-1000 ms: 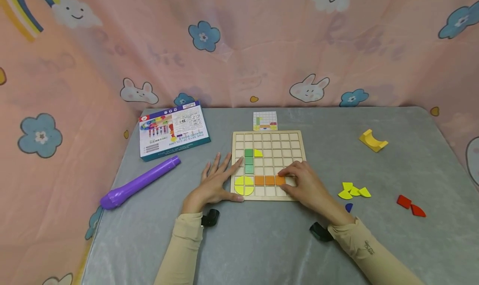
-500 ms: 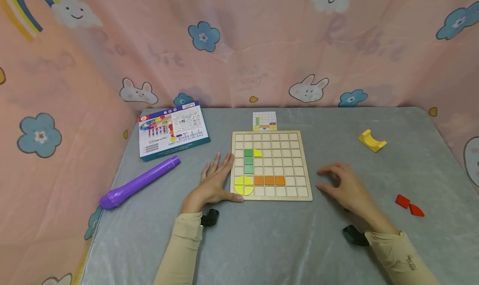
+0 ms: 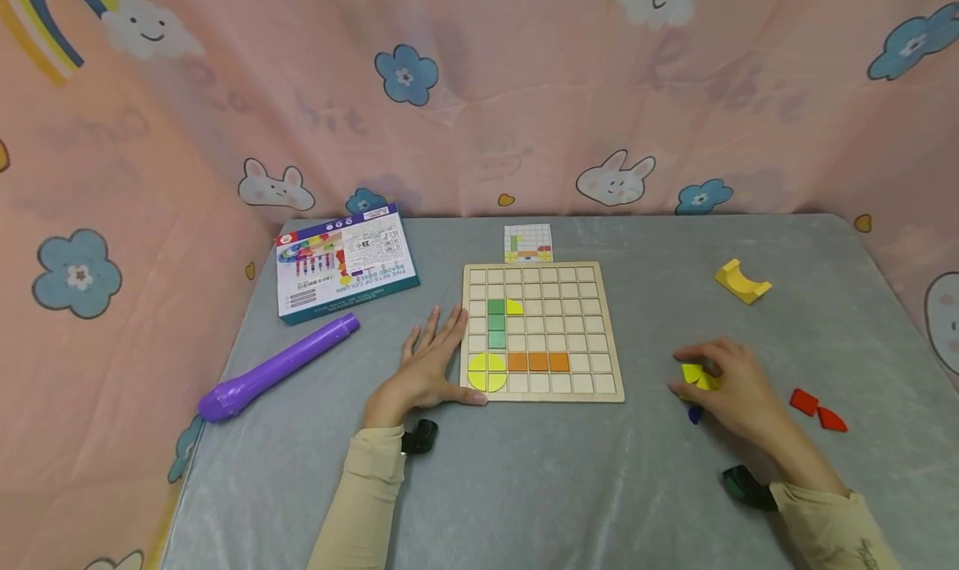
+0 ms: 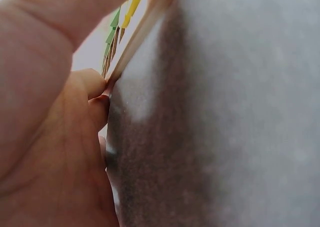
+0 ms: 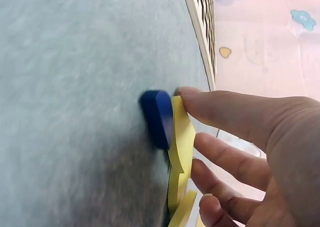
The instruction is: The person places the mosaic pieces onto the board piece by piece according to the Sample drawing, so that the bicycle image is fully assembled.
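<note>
My left hand (image 3: 419, 379) rests with spread fingers against the left edge of the wooden grid board (image 3: 584, 394). In the left wrist view, the fingers touch the board's rim (image 4: 142, 34). On the board lie green squares (image 3: 496, 323), orange squares (image 3: 538, 361), a yellow quarter-circle (image 3: 514, 307) and a yellow circle of quarter pieces (image 3: 487, 372). My right hand (image 3: 737, 391) is over loose yellow pieces (image 3: 697, 375), thumb and index finger apart around them. In the right wrist view, the thumb tip touches a yellow piece (image 5: 182, 132), beside a blue piece (image 5: 157, 119).
A pattern card (image 3: 528, 243) lies behind the board. At the left are a flat box (image 3: 348, 262) and a purple microphone-shaped object (image 3: 277, 369). Two red pieces (image 3: 805, 401) lie right of my right hand; a yellow curved block (image 3: 742, 282) sits farther back.
My right hand has let go of the third orange square on the board and moved right to the loose yellow pieces. The left hand's index finger has drawn back to the board's edge.
</note>
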A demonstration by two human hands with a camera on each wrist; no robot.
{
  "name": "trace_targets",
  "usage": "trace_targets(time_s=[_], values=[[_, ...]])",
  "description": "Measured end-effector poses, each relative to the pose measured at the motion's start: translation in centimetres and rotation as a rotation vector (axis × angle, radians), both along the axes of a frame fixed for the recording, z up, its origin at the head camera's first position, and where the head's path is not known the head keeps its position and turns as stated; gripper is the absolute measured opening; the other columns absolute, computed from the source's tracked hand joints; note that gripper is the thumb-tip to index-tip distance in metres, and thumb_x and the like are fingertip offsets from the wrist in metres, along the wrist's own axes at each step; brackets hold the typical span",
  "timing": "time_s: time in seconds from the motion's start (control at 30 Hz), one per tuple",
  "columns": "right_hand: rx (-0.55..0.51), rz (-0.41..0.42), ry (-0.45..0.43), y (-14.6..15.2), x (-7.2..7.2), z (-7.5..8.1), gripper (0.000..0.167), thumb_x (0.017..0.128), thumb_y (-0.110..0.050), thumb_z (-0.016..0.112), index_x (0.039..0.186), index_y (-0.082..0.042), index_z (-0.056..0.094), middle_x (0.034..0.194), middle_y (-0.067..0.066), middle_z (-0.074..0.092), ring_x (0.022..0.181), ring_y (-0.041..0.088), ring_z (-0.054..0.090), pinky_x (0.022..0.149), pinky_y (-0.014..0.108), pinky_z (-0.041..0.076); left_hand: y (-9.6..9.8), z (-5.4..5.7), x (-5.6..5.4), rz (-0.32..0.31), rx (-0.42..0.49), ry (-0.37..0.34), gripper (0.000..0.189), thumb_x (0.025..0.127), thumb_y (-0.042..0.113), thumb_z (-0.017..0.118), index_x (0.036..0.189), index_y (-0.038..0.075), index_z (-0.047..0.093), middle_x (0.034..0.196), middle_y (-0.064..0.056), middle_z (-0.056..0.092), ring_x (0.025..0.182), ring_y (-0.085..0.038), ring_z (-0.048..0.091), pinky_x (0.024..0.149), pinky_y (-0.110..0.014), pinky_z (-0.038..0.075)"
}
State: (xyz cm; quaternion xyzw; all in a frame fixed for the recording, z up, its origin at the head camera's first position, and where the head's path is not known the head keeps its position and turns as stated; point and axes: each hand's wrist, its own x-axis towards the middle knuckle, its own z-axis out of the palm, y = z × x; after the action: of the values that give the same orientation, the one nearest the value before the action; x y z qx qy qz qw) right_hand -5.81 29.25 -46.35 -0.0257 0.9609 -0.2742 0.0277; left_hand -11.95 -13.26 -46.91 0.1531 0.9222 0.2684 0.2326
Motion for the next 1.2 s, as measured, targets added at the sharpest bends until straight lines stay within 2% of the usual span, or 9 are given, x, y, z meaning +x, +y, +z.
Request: trace_targets(time_s=[0.1,0.57,0.8,0.93,1.1,1.2], values=[[0.01,0.004,0.008,0.4,0.4,-0.1,0.043,0.086,-0.017,0.089,0.12,0.003,0.073,0.118,0.029,0.064,0.102,0.04,0.05,0.08,0.045,0.041,0.0,0.1,0.0,0.0,0.0,-0.001,0.132,0.08,0.047,0.093,0.173,0.022,0.002,0.18,0.007,-0.005,0.165,-0.023,-0.021,0.132,-0.056,-0.012],[-0.005,-0.013,0.076,1.0,1.1,-0.7,0.035,0.085,-0.01,0.088,0.115,0.001,0.074,0.113,0.027,0.066,0.101,0.04,0.05,0.08,0.041,0.037,-0.1,0.1,0.1,-0.003,0.011,-0.004,0.133,0.079,0.046,0.093,0.172,0.021,0.001,0.18,0.005,-0.006,0.165,-0.024,-0.02,0.132,-0.054,-0.013],[0.002,-0.009,0.094,0.8,1.0,-0.6,0.029,0.084,-0.007,0.088,0.109,0.0,0.075,0.107,0.023,0.068,0.095,0.034,0.052,0.078,0.039,0.038,0.0,0.0,0.1,-0.002,0.019,0.001,0.134,0.079,0.045,0.093,0.172,0.019,0.001,0.18,0.003,-0.006,0.166,-0.025,-0.02,0.132,-0.054,-0.014],[0.012,0.016,0.107,0.5,0.5,-0.5,0.028,0.082,-0.004,0.09,0.104,0.001,0.073,0.1,0.02,0.07,0.09,0.032,0.055,0.076,0.04,0.042,0.0,0.1,0.1,-0.003,0.021,0.004,0.133,0.079,0.045,0.093,0.172,0.02,0.002,0.18,0.004,-0.005,0.166,-0.024,-0.02,0.132,-0.055,-0.013],[0.028,0.081,0.201,-0.4,-0.2,-0.6,0.026,0.077,-0.001,0.091,0.095,-0.005,0.073,0.088,0.007,0.07,0.08,0.022,0.056,0.07,0.034,0.043,0.0,0.0,0.1,-0.003,0.024,0.003,0.132,0.079,0.045,0.094,0.173,0.02,0.003,0.181,0.004,-0.004,0.166,-0.024,-0.02,0.132,-0.055,-0.012],[0.019,0.121,0.233,-1.3,-0.5,-0.7,0.021,0.08,0.0,0.09,0.093,-0.01,0.076,0.089,0.004,0.071,0.083,0.022,0.061,0.072,0.037,0.048,-0.1,-0.1,0.0,0.0,0.031,0.0,0.133,0.079,0.044,0.094,0.173,0.019,0.003,0.181,0.003,-0.004,0.166,-0.025,-0.02,0.132,-0.055,-0.013]])
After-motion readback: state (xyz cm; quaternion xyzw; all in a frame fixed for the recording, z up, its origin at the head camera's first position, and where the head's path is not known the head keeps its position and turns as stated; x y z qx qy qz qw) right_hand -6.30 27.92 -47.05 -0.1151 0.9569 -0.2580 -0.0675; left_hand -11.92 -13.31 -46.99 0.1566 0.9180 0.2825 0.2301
